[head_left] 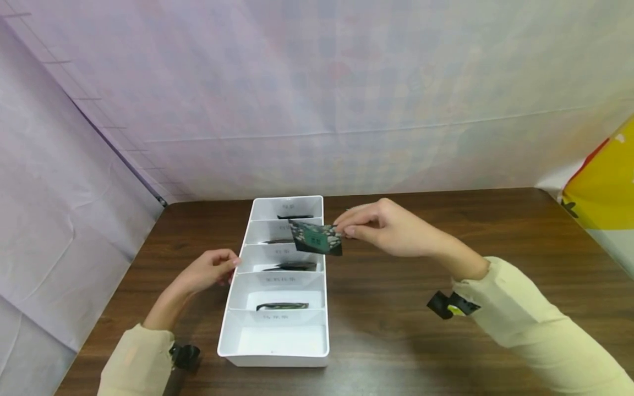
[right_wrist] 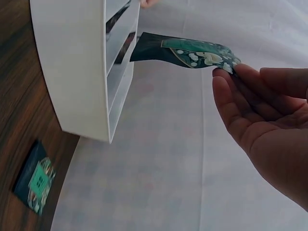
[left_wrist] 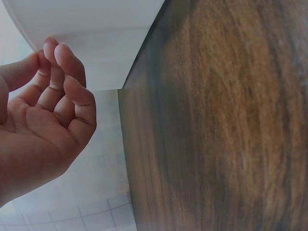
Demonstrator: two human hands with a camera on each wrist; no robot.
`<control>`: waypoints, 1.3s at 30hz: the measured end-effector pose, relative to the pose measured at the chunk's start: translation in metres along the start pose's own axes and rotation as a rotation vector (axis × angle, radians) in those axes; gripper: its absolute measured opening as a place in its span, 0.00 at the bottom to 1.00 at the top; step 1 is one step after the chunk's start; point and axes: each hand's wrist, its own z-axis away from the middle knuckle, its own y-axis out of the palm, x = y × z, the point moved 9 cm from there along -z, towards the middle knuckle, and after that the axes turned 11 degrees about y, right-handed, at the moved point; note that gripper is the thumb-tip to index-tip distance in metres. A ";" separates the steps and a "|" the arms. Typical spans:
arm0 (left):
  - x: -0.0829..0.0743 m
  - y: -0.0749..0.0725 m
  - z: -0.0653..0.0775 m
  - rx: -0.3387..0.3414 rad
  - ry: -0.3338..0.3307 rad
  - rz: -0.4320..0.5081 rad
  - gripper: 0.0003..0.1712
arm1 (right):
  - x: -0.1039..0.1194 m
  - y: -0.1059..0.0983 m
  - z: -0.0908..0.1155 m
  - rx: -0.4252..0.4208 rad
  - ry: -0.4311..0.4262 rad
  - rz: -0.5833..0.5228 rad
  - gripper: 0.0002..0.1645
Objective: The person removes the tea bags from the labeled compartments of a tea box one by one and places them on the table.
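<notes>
My right hand (head_left: 396, 228) pinches a dark green flowered sachet (head_left: 317, 240) by one corner, between thumb and fingers. The sachet hangs over the right side of a long white divided box (head_left: 277, 361); the right wrist view shows its white blossoms and green label. My left hand (head_left: 210, 269) grips the box's left rim, thumb and fingertips meeting there in the left wrist view. Inside the box, dark sachets stand in the four farther compartments, among them a sachet (head_left: 282, 306) in the second from the front. The nearest compartment (head_left: 277, 338) shows a bare white floor.
Another green sachet (right_wrist: 39, 183) lies on the brown wooden table (head_left: 396, 335), beyond the right hand, mostly hidden in the head view. Pale cloth (head_left: 346, 99) hangs behind the table and along its left. A yellow printed cloth (head_left: 604, 192) is at the far right.
</notes>
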 end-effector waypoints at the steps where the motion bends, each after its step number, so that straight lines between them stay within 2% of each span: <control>1: 0.000 0.000 0.000 0.000 0.001 0.000 0.11 | -0.003 -0.002 0.000 -0.005 0.014 0.007 0.10; 7: -0.001 0.000 0.000 0.003 0.002 0.000 0.11 | -0.019 -0.014 0.004 -0.005 0.088 0.044 0.11; 25: 0.004 0.001 -0.001 0.021 -0.005 -0.004 0.11 | -0.071 -0.041 0.028 -0.014 0.219 0.060 0.12; 39: 0.000 0.002 -0.001 0.021 0.007 0.002 0.11 | -0.130 -0.052 0.054 0.028 0.414 -0.057 0.15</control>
